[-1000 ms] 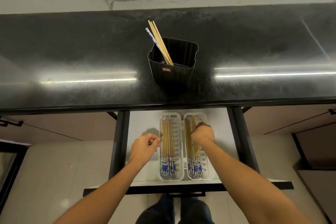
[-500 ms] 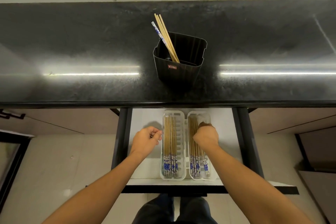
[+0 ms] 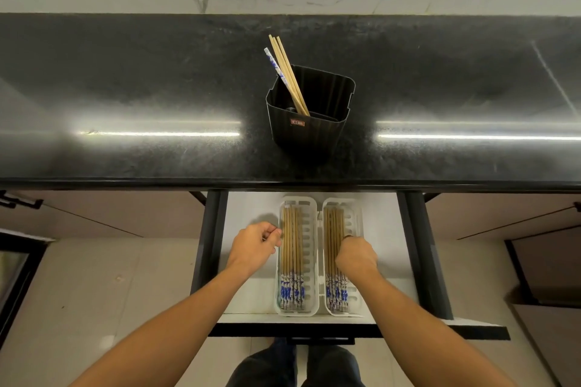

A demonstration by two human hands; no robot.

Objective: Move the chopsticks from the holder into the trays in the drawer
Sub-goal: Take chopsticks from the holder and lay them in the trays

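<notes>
Both hands are down in the open drawer point(image 3: 251, 210). The left hand point(image 3: 256, 245) sits at the outer edge of the left tray point(image 3: 311, 261), fingers curled and thumb and forefinger close together at the rim. I cannot tell whether they pinch a stick, the rim, or nothing. The right hand point(image 3: 356, 256) lies knuckles-up over the right tray point(image 3: 357, 217), fingers curled downward. Its grip is hidden beneath it, so I cannot tell. Each tray carries a row of laid chopsticks point(image 3: 292, 245), lengthwise, blue-patterned ends toward the person. On the black countertop point(image 3: 125, 88) the holder point(image 3: 309, 129) stands upright, well apart from both hands. The remaining chopsticks point(image 3: 284, 69), four as far as I can count, lean into its back-left corner. Judgement: the step in hand is settling a batch in the trays, and the task looks mostly done. The next move calls for lifting a hand clear of the drawer, reaching over the counter edge, gathering the leaning sticks together, and laying them with patterned ends matching.
</notes>
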